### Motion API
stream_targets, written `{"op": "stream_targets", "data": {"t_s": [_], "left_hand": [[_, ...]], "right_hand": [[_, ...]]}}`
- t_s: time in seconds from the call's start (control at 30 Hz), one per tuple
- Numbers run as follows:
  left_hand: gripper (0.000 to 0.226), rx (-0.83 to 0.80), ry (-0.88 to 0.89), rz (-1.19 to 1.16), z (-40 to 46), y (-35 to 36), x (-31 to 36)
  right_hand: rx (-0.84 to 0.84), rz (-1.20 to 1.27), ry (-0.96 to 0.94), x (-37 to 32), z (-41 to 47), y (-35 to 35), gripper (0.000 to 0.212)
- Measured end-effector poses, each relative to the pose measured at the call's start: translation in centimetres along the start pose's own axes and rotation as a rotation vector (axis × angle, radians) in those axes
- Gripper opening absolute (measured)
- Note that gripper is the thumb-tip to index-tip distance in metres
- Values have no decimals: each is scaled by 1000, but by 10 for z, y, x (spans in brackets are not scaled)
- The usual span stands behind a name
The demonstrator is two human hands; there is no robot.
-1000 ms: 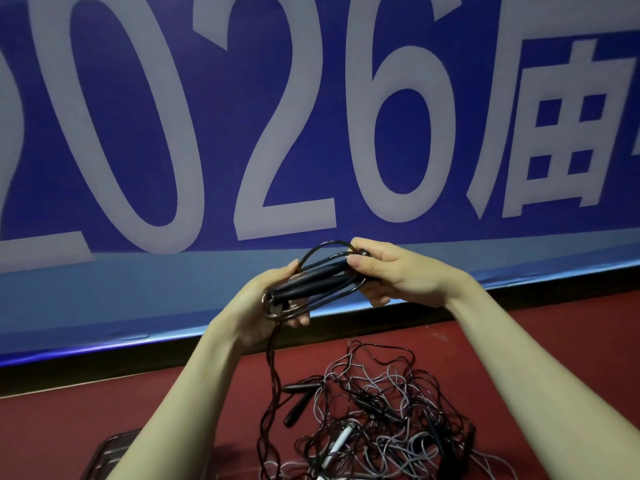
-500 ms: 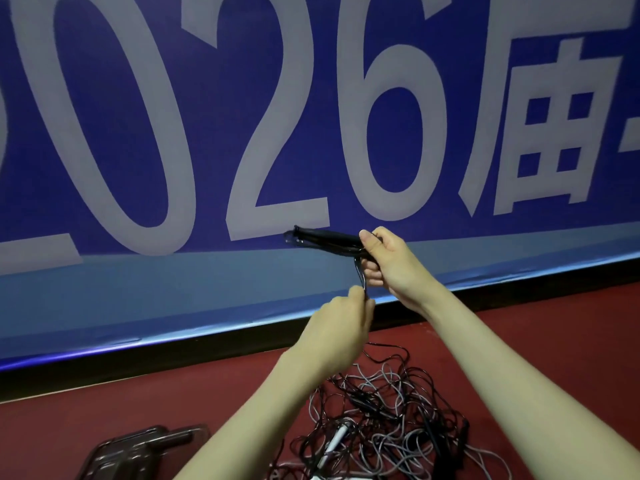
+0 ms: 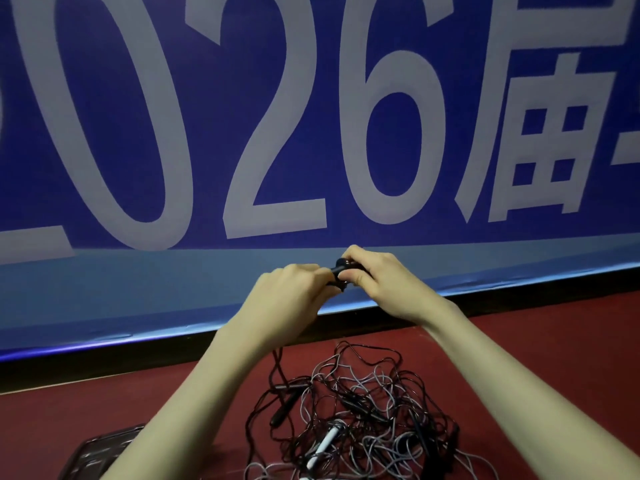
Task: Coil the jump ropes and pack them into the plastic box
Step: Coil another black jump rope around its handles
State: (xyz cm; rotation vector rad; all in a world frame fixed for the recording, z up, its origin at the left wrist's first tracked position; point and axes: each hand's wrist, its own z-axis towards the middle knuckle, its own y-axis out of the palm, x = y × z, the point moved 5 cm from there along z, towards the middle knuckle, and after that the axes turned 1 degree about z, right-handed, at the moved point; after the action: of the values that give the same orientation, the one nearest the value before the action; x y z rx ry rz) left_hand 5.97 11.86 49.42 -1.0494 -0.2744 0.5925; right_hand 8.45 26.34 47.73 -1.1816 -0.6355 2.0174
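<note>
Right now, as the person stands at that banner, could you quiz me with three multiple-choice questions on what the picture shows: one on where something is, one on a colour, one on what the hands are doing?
1. Where does the tangled pile of ropes lie?
A. On the red floor, below the hands
B. Hung on the banner
C. Inside the plastic box

2. What colour is the banner behind the hands?
A. Green with black digits
B. Blue with pale digits
C. Plain white

3. What are the left hand and right hand doing?
A. Both hang idle
B. Both grip one black jump rope bundle between them
C. Only one holds something

Answers: 1 A, the pile sits on the red surface beside the plastic box at the lower left. 2 B, large pale figures stand on blue. 3 B, fingers of both curl round the dark bundle.
</note>
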Motion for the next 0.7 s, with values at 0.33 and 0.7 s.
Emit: {"op": "stream_targets", "data": {"t_s": [0.33,0.7], "left_hand": [[24,133,-102,4,-3,0,-12],[20,-28,-224,-843,-10,24,-47]], "right_hand": [[-290,-100,10,-8,1,10,10],[-330,286,16,-26,-3,10,10]]}}
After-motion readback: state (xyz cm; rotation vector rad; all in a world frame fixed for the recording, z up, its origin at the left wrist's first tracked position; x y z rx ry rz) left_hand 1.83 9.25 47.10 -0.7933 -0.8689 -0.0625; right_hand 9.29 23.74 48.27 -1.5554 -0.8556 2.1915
